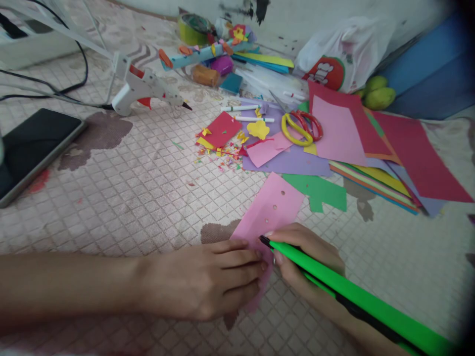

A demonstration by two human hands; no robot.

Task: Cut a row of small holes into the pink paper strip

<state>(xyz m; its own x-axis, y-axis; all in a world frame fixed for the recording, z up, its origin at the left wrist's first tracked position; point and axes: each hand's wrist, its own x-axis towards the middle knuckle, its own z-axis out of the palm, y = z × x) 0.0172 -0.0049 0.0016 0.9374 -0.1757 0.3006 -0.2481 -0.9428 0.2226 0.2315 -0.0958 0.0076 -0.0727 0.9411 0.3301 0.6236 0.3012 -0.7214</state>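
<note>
A narrow strip of pink paper (252,217) lies slanted on the cloth, with several small round marks or holes in a row near one edge. My left hand (208,277) rests flat on its lower part, fingers stretched across the paper. Closed around the front of a long green pen-like tool (356,291) is my right hand (311,252). The tool's black tip is at the strip's right edge, and its body runs back toward the lower right. Its exact kind is unclear. A green paper cutout (319,190) lies just beyond the strip.
Scissors (297,129) lie on purple paper (289,160) among paper scraps. Coloured sheets (389,148) are piled to the right. A glue gun (144,86) with cables stands at the left, above a phone (37,148). A plastic bag (345,54) and fruit (378,91) are behind.
</note>
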